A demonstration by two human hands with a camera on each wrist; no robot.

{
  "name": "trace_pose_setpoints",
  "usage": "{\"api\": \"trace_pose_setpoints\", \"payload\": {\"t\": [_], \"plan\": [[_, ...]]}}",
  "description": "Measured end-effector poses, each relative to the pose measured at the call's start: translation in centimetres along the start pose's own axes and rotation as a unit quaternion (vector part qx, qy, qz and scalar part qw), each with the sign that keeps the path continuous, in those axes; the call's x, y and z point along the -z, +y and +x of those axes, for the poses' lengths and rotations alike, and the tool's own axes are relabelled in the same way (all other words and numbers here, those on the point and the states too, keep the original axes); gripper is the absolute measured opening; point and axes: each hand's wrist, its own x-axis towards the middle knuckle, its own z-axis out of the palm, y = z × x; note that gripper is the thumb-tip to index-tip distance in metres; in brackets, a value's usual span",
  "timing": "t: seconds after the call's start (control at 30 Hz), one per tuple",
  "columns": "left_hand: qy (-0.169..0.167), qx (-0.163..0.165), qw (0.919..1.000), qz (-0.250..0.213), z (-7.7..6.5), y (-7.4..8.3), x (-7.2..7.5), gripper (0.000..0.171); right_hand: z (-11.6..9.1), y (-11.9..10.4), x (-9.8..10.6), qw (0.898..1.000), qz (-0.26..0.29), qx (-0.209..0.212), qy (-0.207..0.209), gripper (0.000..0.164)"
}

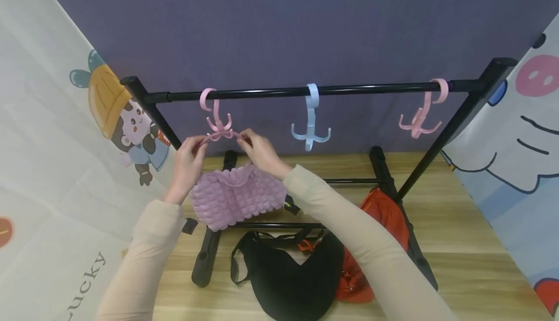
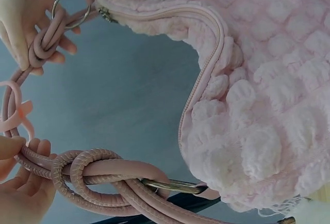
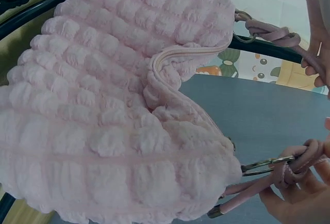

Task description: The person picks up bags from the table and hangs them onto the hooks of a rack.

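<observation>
A pink puffy handbag (image 1: 238, 195) hangs below both hands, its zipped top curving downward in the wrist views. Its knotted cord handle (image 2: 98, 180) joins the bag through metal rings. My left hand (image 1: 188, 163) pinches the handle on one side, and my right hand (image 1: 262, 153) pinches it on the other. Between them the handle arches across the lower prongs of a pink hook hanger (image 1: 217, 117) on the black rail. Whether the handle's weight rests on a prong, I cannot tell.
Along the rail (image 1: 262, 92) hang a blue hook hanger (image 1: 310, 117) and another pink one (image 1: 421, 115). A black bag (image 1: 292, 277) and a red bag (image 1: 384, 214) lie low at the rack's base. Printed cloths flank the rack.
</observation>
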Motion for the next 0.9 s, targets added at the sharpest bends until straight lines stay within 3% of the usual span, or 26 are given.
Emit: {"api": "trace_pose_setpoints", "payload": {"t": [0.3,0.6,0.8,0.9], "plan": [[0.039,-0.010,0.9992,-0.009,-0.6,-0.1,-0.4,0.018,-0.4,0.6,-0.1,0.999,0.018,0.027,0.019,0.028],[0.061,-0.035,0.9975,-0.001,-1.2,-0.5,-0.5,0.018,-0.8,0.9,0.2,0.995,-0.042,0.065,0.060,0.027],[0.068,-0.040,0.9969,0.002,-1.5,-0.4,-0.6,0.018,-1.1,0.8,0.6,0.994,-0.065,0.064,0.053,0.032],[0.075,-0.059,0.9953,0.012,-1.7,-0.2,-0.8,0.018,-1.4,0.6,0.9,0.994,-0.073,0.063,0.054,0.035]]}}
